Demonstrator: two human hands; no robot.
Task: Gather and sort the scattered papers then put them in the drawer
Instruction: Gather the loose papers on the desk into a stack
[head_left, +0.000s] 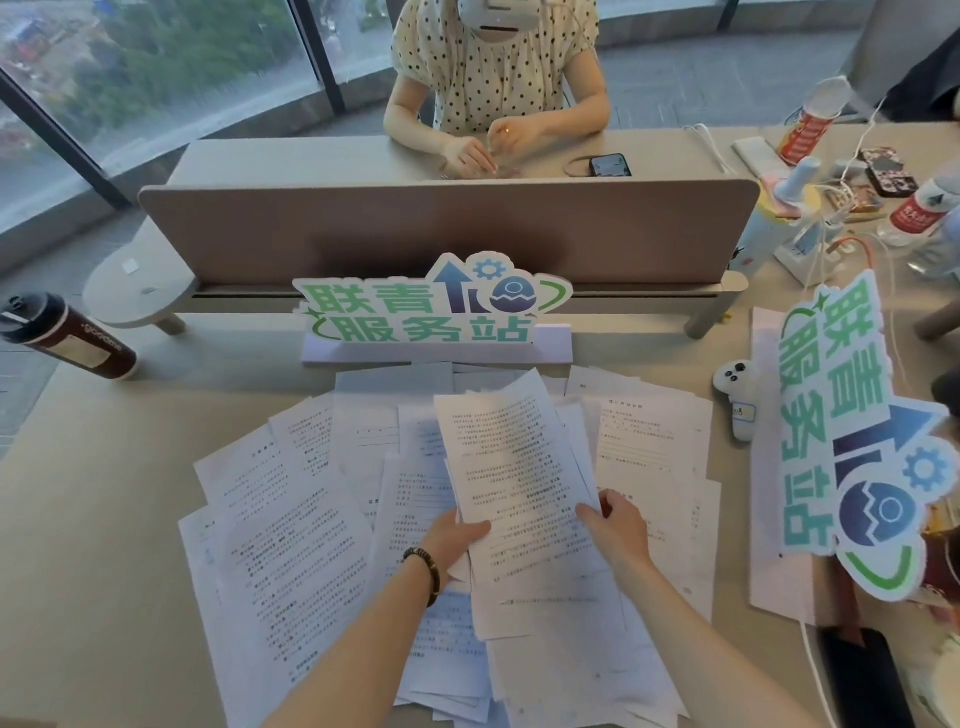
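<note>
Both hands are up over the desk (104, 545) now, left hand (457, 538) and right hand (615, 525) each pinching a side of a lifted sheaf of printed pages (519, 483), likely to square it; the scattered papers (291, 545) lie fanned beneath; no drawer in sight.

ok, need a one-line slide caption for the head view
Both hands, left hand and right hand, hold a sheaf of papers above scattered sheets on the desk.

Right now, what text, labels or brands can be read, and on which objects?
"goodme": dark tumbler at far left.
"联青服务站", mirrored: green sign behind the papers.
"联青服务站", turned sideways: second sign at right.
Printed sheets, red bottle label: too small or blurred.
</note>
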